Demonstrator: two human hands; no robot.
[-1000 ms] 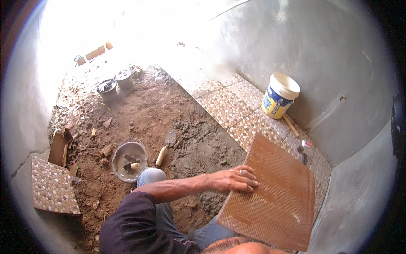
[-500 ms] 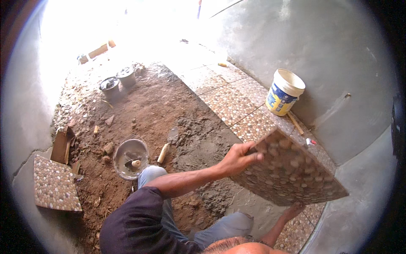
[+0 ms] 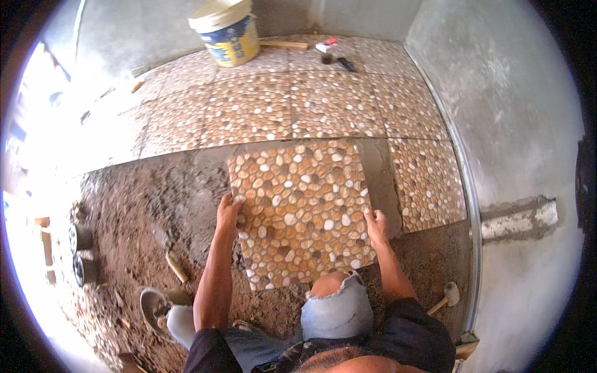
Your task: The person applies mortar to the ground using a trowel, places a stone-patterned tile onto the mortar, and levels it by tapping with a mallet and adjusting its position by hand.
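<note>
We grip opposite edges of a square, brown-and-white pebble-patterned tile [image 3: 301, 211] between our left hand [image 3: 228, 212] and right hand [image 3: 377, 227]; past its far edge lie grey mortar [image 3: 380, 174], matching floor tiles [image 3: 336, 102], then a white-rimmed blue-and-yellow plastic bucket [image 3: 231, 40].

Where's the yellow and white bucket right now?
In the head view, the bucket stands at the top, left of centre, on the laid pebble-pattern tiles near the grey wall, with a wooden strip just to its right.

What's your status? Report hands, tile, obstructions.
Left hand, right hand holding opposite sides of pebble-patterned tile. Grey mortar beside it. Knee at near edge, possibly in the way.
</note>
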